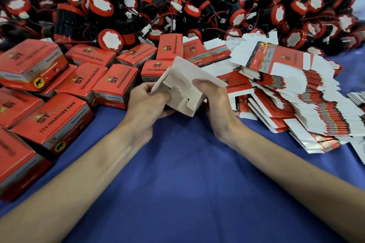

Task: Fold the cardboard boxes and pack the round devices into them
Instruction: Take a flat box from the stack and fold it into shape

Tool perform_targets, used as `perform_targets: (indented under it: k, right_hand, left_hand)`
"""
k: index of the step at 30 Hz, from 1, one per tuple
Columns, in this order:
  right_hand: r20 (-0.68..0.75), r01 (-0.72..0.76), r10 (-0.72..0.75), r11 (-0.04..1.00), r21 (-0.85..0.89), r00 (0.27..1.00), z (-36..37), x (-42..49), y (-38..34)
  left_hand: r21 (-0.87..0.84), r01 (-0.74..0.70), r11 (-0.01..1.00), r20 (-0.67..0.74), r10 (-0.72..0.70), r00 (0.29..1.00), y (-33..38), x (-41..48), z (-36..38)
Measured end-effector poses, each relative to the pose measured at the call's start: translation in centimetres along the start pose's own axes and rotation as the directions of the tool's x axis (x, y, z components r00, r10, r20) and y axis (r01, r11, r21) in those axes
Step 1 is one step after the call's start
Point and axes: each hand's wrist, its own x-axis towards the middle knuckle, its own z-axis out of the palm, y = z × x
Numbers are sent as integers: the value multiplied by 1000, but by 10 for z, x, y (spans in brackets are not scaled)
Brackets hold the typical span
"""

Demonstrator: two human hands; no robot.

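Step in hand: we're on the folding. A half-formed cardboard box (183,87), pale plain inside turned up to us, is held off the blue cloth-covered table (177,173) between both hands.
Left hand: the left hand (146,102) grips the box's left edge, fingers curled round a flap.
Right hand: the right hand (214,100) clamps the right wall, thumb laid on the inner face. The other fingers are tucked underneath, so we can't see them fully.
Box state: we can see notched flaps near the lower edge. We judge them not yet locked.
Next move: it calls for pressing those flaps in until they catch, keeping the walls square, then reaching for a device.
Devices: the round black-and-red devices (177,6) lie heaped across the back, wires trailing.
Blanks: flat red-and-white box blanks (296,89) are fanned out on the right.
Done pile: closed red printed boxes (59,85) crowd the left.
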Motion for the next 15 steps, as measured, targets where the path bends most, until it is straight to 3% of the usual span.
perform_targets:
  k: [5,10,15]
  right_hand:
    - [-29,17,-22,989,-147,999,6,-3,5]
    - [-64,-11,-12,941,-337,998,4,-3,5]
    - [-104,6,-35,963,-268,994,6,-1,7]
  left_hand:
    - [-39,-47,998,-92,43,995,-1,-2,1]
    - [-125,-85,988,-25,83,996,-1,-4,2]
    - [-77,-141,987,-21,139,990,-4,-5,4]
